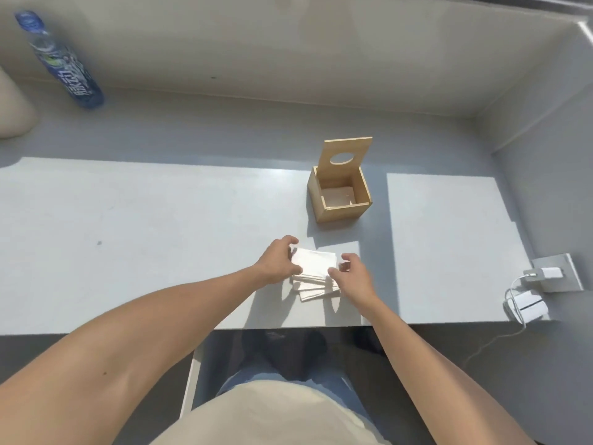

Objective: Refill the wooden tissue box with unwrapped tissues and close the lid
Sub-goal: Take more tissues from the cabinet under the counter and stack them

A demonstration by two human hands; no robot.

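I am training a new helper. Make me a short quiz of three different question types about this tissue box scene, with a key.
1. True or false: the lid of the wooden tissue box stands open.
2. Which hands touch the tissue stack? A) only the left hand B) only the right hand C) both
3. Fill in: at the far left stands a plastic ____ with a blue label.

Key: 1 true; 2 C; 3 bottle.
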